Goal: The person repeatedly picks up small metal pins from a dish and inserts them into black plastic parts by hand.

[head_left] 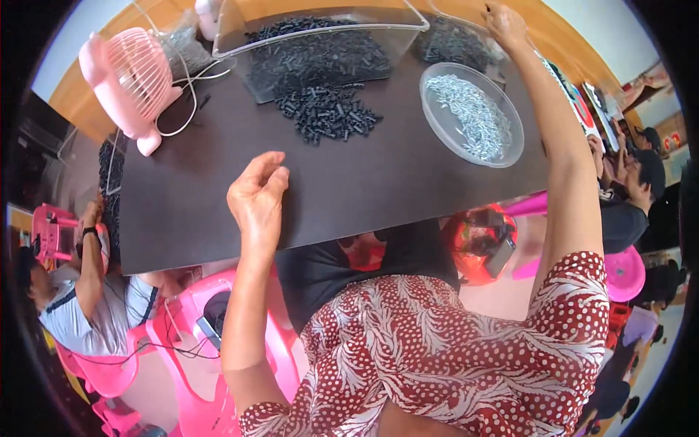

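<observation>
My left hand (256, 191) is held over the near part of the dark table, its fingers curled in toward the thumb; whatever may be inside is hidden. A pile of small black ribbed plastic plugs (328, 114) lies just beyond it. My right arm stretches to the far right, where my right hand (507, 28) bends its fingers at the table's far edge, beside a clear bag (456, 45) of black pieces. Its fingertips are small in view, and I cannot make out what they grip. Nearer along that arm sits a round clear tub (518, 138) of silvery screws.
A clear plastic bin (320, 28) of black plugs stands tilted at the back of the table (349, 186). At the back left are a pink fan (131, 84) and a white cable (193, 109). A red bag (466, 251) hangs below the front edge. Other people sit at both sides.
</observation>
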`<state>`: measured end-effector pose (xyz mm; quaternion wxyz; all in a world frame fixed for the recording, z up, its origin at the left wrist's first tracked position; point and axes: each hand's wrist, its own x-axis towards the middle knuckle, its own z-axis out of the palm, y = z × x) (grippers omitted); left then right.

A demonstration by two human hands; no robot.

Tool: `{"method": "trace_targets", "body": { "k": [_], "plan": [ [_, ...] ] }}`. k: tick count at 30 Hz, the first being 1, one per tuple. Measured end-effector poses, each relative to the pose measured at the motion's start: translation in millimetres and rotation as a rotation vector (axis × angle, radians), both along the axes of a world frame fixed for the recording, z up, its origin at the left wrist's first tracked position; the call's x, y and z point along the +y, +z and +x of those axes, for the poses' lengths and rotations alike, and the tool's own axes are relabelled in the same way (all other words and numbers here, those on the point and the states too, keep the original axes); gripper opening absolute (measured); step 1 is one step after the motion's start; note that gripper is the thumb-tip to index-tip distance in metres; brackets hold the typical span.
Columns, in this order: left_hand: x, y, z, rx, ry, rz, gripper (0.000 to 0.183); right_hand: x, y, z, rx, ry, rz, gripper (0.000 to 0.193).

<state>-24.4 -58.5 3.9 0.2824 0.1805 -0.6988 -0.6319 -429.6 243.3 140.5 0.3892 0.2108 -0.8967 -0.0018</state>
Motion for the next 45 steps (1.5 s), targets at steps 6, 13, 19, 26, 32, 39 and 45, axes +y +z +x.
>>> {"method": "trace_targets", "body": {
  "k": [6, 13, 19, 26, 32, 39, 45],
  "plan": [
    [-10, 1, -21, -0.157, 0.041, -0.274, 0.02, 4, -7, -11, -0.083, -0.051, 0.179, 0.027],
    [15, 2, -39, 0.001, 0.054, -0.851, 0.021, -17, -36, 26, 0.209, 0.171, 0.027, 0.016],
    [13, -3, -42, -0.035, 0.094, -1.215, 0.018, -57, -39, 134, 0.287, 0.673, -0.01, 0.015],
    [14, 2, -30, -0.024, 0.017, -0.923, 0.012, -79, -51, 209, 0.087, 0.884, -0.137, 0.019],
    [7, 5, -29, -0.168, 0.066, -0.584, 0.016, -124, -90, 249, -0.239, 1.04, -0.197, 0.019],
    [-2, 4, -18, -0.218, 0.039, -0.237, 0.018, -174, -119, 262, -0.242, 1.016, -0.029, 0.008],
    [-3, -1, -12, -0.122, 0.031, -0.175, 0.018, -182, -121, 262, -0.226, 0.986, 0.132, 0.006]
  ]
}}
